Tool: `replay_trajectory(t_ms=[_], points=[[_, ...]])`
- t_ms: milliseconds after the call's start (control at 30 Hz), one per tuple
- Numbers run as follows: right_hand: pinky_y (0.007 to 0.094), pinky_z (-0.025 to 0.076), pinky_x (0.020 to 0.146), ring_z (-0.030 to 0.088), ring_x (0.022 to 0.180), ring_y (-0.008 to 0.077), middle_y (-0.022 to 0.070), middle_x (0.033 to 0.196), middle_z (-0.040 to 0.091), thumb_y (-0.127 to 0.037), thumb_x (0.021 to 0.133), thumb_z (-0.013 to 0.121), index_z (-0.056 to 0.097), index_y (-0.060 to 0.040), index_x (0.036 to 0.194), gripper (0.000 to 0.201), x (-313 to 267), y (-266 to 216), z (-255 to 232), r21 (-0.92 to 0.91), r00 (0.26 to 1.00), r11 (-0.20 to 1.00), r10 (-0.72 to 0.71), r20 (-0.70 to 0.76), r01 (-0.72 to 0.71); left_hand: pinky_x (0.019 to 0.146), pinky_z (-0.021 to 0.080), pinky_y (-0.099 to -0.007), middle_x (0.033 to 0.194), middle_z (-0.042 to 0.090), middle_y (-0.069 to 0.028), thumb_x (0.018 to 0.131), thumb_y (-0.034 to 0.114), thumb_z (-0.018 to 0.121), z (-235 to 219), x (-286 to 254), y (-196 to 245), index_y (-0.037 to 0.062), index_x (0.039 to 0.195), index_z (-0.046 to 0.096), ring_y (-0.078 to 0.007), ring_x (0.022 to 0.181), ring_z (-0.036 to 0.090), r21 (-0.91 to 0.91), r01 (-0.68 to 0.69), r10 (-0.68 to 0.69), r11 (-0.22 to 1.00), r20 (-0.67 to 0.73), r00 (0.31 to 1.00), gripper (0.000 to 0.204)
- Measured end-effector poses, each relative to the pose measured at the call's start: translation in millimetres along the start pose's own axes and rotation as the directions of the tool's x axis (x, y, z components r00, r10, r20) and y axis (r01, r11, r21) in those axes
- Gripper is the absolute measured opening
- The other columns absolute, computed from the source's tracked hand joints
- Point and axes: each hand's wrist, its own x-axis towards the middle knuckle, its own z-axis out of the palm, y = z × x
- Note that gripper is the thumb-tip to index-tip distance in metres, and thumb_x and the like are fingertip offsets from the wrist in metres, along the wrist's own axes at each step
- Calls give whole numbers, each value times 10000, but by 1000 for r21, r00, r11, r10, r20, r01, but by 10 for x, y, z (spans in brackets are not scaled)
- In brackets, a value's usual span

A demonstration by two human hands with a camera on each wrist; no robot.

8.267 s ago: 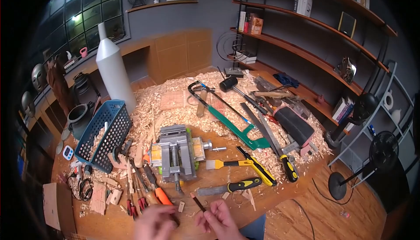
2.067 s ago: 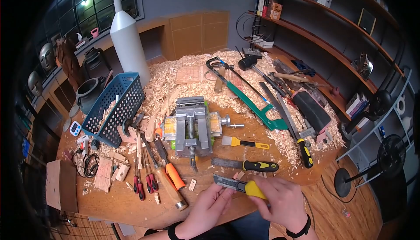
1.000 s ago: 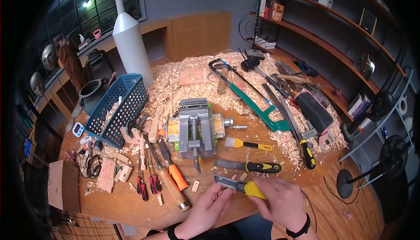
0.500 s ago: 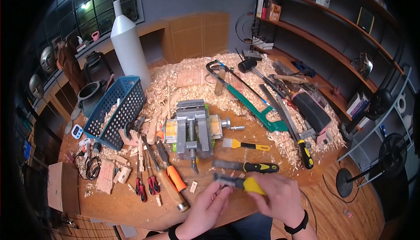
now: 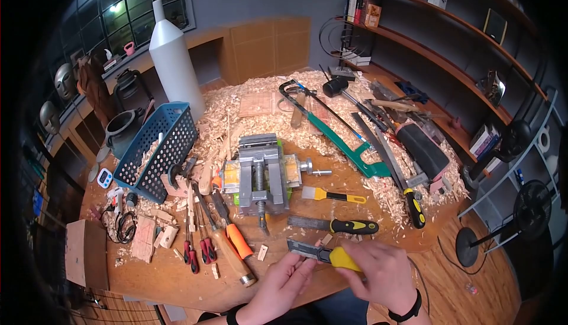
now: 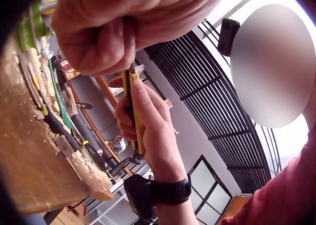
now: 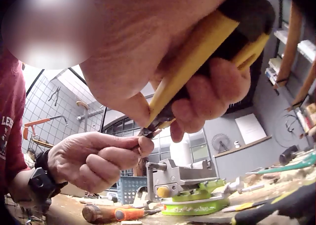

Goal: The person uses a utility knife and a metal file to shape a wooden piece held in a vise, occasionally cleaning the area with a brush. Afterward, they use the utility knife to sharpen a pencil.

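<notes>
My right hand (image 5: 383,273) grips the yellow and black utility knife (image 5: 343,258), its blade (image 5: 303,248) pointing left over the left hand's fingertips. With thumb and fingers, my left hand (image 5: 281,283) pinches a thin pencil, mostly hidden; a small reddish end shows past the blade. Seen in the right wrist view, the left hand (image 7: 96,161) meets the front of the knife (image 7: 197,62) at its fingertips. The left wrist view has the right hand (image 6: 155,119) wrapped around the knife handle (image 6: 138,116).
Ahead stands a grey vise (image 5: 260,177). A black-yellow handled rasp (image 5: 354,226) and a brush (image 5: 334,195) lie beyond the hands. Left are chisels (image 5: 235,260), screwdrivers and a blue basket (image 5: 157,150); a green hacksaw (image 5: 343,144) rests among shavings at the back right.
Since the oldest frame, the knife has left the table for my right hand, and the pencil has passed to my left. Lately the blade has shifted only slightly at the left fingertips.
</notes>
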Motion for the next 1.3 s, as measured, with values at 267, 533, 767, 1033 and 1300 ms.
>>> replay_trajectory(t_ms=[267,533,767,1033,1300], points=[[376,556,622,695,740,288,107,853,687,-268,838,784,666,-59,1146,390,-1,21,24,2,999,1000,-27,-20,27,548,336,-219,741,469,38,1108,184,483,-4,-20,-57,28,1377,538,-48,613,413,-24,-18,17,1000,-48,999,315],[396,573,675,716,771,327,159,930,741,-214,853,768,697,-30,1101,317,104,514,-6,-179,952,964,143,-271,-196,522,284,-192,661,460,62,1097,162,495,-2,-181,53,53,1097,559,-14,560,399,99,-8,10,995,-18,1000,126],[384,561,647,697,733,305,128,845,704,-234,834,785,688,-43,1117,354,20,86,39,-11,993,1000,9,-116,-10,580,312,-208,740,439,44,1128,283,417,-47,-61,2,53,1229,583,-48,630,367,46,-11,13,999,-28,1000,301],[379,549,617,676,733,285,100,846,661,-272,843,775,661,-57,1167,405,-26,-32,32,-26,1000,1000,-7,2,7,590,330,-203,788,459,41,1132,291,406,-19,-50,3,43,1259,582,-52,675,395,34,-58,58,998,-1,998,330],[380,559,628,690,743,294,108,859,680,-261,838,781,660,-57,1169,407,-31,-9,27,8,999,1000,-25,-21,25,559,315,-212,684,448,32,1128,236,415,-40,-80,21,28,1198,575,-53,596,386,75,-44,45,996,-18,999,272]])
